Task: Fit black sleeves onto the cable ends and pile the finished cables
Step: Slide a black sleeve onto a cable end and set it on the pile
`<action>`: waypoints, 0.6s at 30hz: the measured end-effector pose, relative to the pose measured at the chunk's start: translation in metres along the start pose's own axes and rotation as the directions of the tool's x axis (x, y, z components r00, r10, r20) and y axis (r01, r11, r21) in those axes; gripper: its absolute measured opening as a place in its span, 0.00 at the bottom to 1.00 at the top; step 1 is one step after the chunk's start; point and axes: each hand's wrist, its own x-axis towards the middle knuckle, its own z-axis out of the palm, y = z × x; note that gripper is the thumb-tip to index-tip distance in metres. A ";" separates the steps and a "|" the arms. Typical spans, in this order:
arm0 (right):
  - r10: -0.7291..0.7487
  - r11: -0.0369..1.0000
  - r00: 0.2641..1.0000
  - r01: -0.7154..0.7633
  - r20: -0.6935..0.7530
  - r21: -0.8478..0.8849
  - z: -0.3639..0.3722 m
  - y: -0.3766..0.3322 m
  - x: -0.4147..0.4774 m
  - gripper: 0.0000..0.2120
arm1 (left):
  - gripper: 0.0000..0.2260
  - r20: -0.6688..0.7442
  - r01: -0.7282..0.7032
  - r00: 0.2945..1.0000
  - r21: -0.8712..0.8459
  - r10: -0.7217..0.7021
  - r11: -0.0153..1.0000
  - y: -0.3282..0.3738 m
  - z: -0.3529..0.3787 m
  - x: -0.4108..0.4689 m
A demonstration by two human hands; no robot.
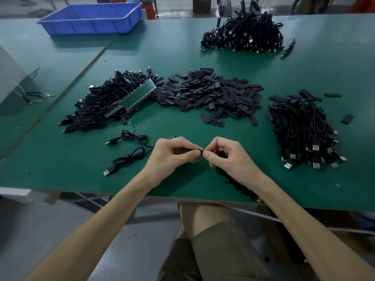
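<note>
Sleeve-fitting at the bench: a small black cable end [201, 153] is pinched between the thumb and forefinger tips of the left hand [174, 154] and the right hand [225, 156], on the near side of the sleeve heap [211, 96], a mound of flat, matte black strips on the green table [304, 189]. A thin, glossy cable [233, 182] trails from under the right hand. Left of the sleeve heap lies a cable tangle [97, 110] topped by a row of green circuit boards [138, 96]. Right of the heap sits a cable pile [304, 130] with metal USB plugs. Beyond the heap is a far pile [243, 35]. Beyond and to its left stands a shallow blue plastic tray [81, 29], its floor in plain view.
</note>
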 end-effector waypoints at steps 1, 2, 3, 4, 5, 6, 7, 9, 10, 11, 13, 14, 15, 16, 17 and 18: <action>-0.002 1.000 1.000 0.002 -0.001 -0.004 0.000 0.000 0.000 0.04 | 0.06 -0.001 0.006 1.000 -0.007 -0.006 1.000 0.000 0.000 0.000; -0.003 1.000 1.000 0.003 -0.002 -0.005 0.000 -0.001 0.000 0.04 | 0.06 0.000 0.013 1.000 -0.016 -0.013 1.000 0.000 -0.001 0.000; -0.004 1.000 1.000 0.004 -0.002 -0.002 0.000 -0.001 0.000 0.05 | 0.06 0.002 0.018 1.000 -0.024 -0.018 1.000 -0.001 -0.001 0.000; -0.005 1.000 1.000 0.005 -0.002 0.005 0.000 -0.001 0.000 0.05 | 0.06 0.003 0.023 1.000 -0.033 -0.023 0.999 -0.001 -0.002 0.000; -0.006 1.000 1.000 0.006 -0.001 0.017 0.001 -0.002 -0.001 0.05 | 0.06 0.006 0.027 1.000 -0.047 -0.027 0.999 -0.001 -0.003 0.000; -0.007 1.000 1.000 0.007 0.001 0.030 0.001 -0.003 -0.001 0.05 | 0.06 0.013 0.033 0.999 -0.068 -0.033 0.997 -0.001 -0.004 0.000; -0.008 0.999 1.000 0.008 0.001 0.041 0.000 -0.003 -0.001 0.06 | 0.07 0.022 0.042 0.999 -0.092 -0.040 0.995 -0.001 -0.005 0.000; -0.005 0.998 1.000 0.005 -0.005 0.060 0.001 -0.005 -0.002 0.06 | 0.08 0.038 0.059 0.998 -0.130 -0.054 0.990 0.000 -0.007 0.000; -0.003 0.998 1.000 0.003 -0.008 0.069 0.001 -0.005 -0.002 0.06 | 0.09 0.039 0.064 0.997 -0.143 -0.059 0.988 0.000 -0.007 0.000; -0.001 0.997 1.000 0.002 -0.010 0.079 0.000 -0.006 -0.002 0.06 | 0.10 0.037 0.068 0.997 -0.150 -0.063 0.986 0.000 -0.007 0.000; 0.001 0.995 1.000 0.000 -0.015 0.096 0.000 -0.006 -0.002 0.06 | 0.11 0.039 0.072 0.997 -0.138 -0.067 0.988 -0.001 -0.006 0.000; 0.003 0.995 1.000 -0.001 -0.019 0.101 0.000 -0.006 -0.002 0.06 | 0.11 0.040 0.070 0.997 -0.108 -0.066 0.992 -0.001 -0.004 0.000; 0.005 0.994 1.000 -0.003 -0.020 0.106 0.000 -0.005 -0.002 0.06 | 0.11 0.036 0.058 0.998 -0.047 -0.056 0.997 -0.001 -0.002 0.000; 0.007 0.994 1.000 -0.004 -0.021 0.112 -0.001 -0.005 -0.002 0.06 | 0.11 0.022 0.034 0.999 0.052 -0.035 0.998 -0.001 0.000 0.000; 0.008 0.993 1.000 -0.005 -0.021 0.118 -0.001 -0.005 -0.002 0.06 | 0.11 0.003 -0.005 1.000 0.175 0.004 0.985 -0.002 0.001 0.001; 0.007 0.993 1.000 -0.005 -0.022 0.122 -0.002 -0.005 -0.002 0.06 | 0.10 -0.009 -0.057 0.998 0.294 0.063 0.954 -0.002 0.003 0.001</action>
